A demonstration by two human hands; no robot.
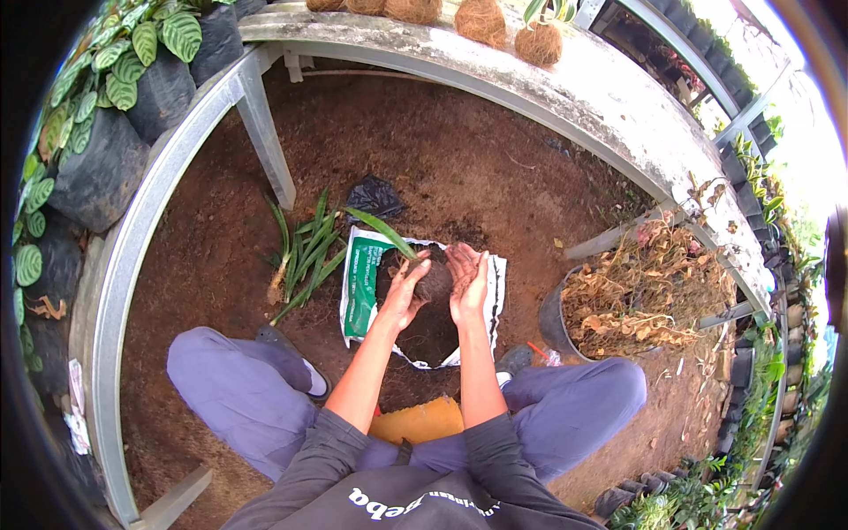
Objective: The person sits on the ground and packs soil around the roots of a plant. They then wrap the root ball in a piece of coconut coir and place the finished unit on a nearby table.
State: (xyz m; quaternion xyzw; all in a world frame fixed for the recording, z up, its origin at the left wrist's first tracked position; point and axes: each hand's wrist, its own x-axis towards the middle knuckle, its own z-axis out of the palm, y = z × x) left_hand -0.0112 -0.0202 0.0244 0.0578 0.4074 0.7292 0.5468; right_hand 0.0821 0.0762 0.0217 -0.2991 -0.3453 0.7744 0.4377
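A plant with a long green leaf [383, 232] and a round ball of dark soil [434, 281] at its base is in my left hand [405, 291], fingers around its upper left side. My right hand [468, 281], soiled, is cupped at the ball's right side with the palm towards it; whether it touches is unclear. Both are above an opened green and white plastic sack [361, 285] holding dark potting soil [427, 338]. Left of the sack, several uprooted plants with long green leaves [311, 248] lie on the ground.
A crumpled black plastic bag [374, 197] lies beyond the sack. At right stands a black pot [556, 315] of dry leaves. A metal-framed bench [464, 69] curves around, with fibre balls [479, 23] on top. Potted plants [99, 172] line the left. An orange-yellow object [424, 422] lies between my legs.
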